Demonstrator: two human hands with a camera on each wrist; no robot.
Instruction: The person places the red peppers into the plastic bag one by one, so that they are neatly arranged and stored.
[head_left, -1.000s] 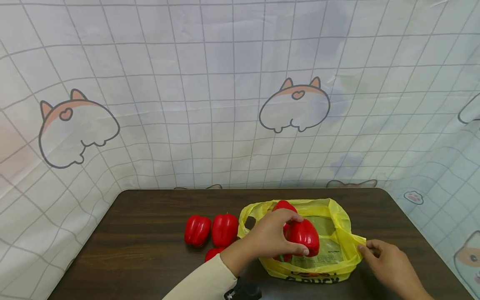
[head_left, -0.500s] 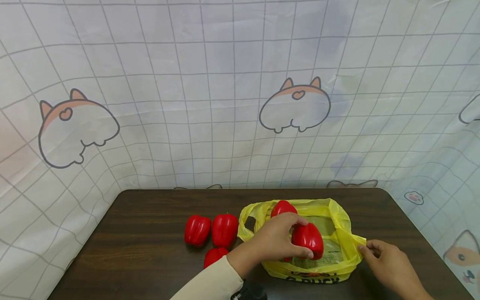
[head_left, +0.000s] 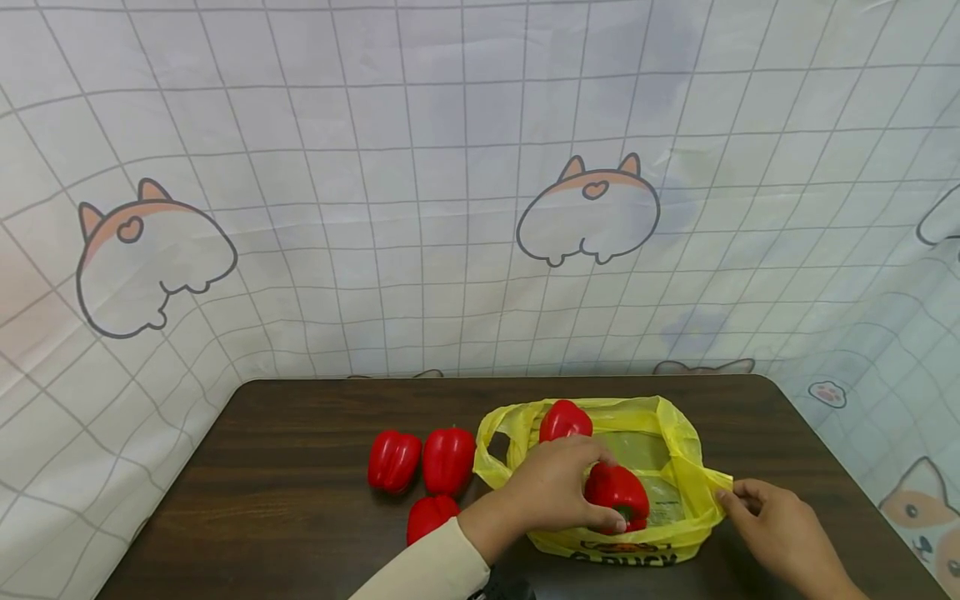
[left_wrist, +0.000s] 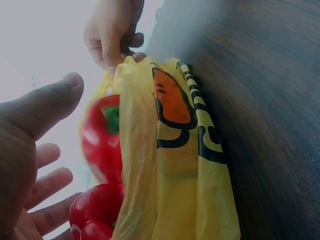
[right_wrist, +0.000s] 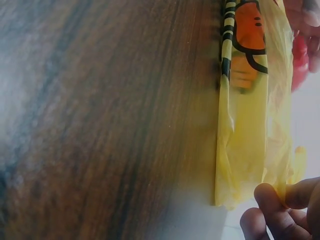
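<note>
A yellow plastic bag (head_left: 678,442) lies on the table with its mouth spread. Inside its front part sits a red bell pepper (head_left: 622,492), whose green stem shows in the left wrist view. My left hand (head_left: 555,487) is over the bag beside this pepper, thumb and fingers spread apart and not gripping it. Another red bell pepper (head_left: 565,419) rests at the back left inside the bag, and one more bell pepper (left_wrist: 97,212) shows nearer the wrist in the left wrist view. My right hand (head_left: 783,533) pinches the bag's right edge between thumb and fingers.
Left of the bag, three red bell peppers stand close together on the dark wooden table (head_left: 285,483): a left one (head_left: 394,461), a middle one (head_left: 448,461) and a front one (head_left: 431,517). A grid-patterned cloth (head_left: 420,208) hangs behind the table.
My left hand has lowered the bell pepper into the bag, slightly right and forward, and let go of it. The pepper has turned, showing its stem end. My right hand keeps its pinch on the bag.
</note>
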